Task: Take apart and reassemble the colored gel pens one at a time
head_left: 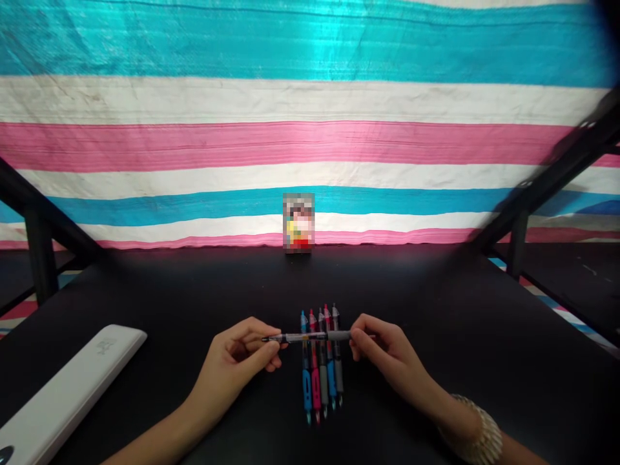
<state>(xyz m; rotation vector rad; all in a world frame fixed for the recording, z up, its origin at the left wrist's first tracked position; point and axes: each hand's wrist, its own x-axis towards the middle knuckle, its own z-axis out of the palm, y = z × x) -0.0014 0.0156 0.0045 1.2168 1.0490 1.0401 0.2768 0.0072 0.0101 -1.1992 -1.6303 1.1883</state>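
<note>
A grey and clear pen [310, 337] is held level between my two hands, above a row of several pens [322, 381] lying side by side on the black table. My left hand [247, 352] pinches its dark clip end between thumb and fingers. At the other end, my right hand [382, 349] is closed on the grey grip, hiding the tip. The pens below have blue, pink and grey grips pointing toward me, with their clip ends pointing away. The held pen crosses over their upper halves.
A long white case-like device [72, 394] lies at the left on the black table [194, 284]. A small pixelated picture or box [299, 223] stands at the back edge before a striped sheet [310, 142]. Black frame bars [547, 168] slant along both sides.
</note>
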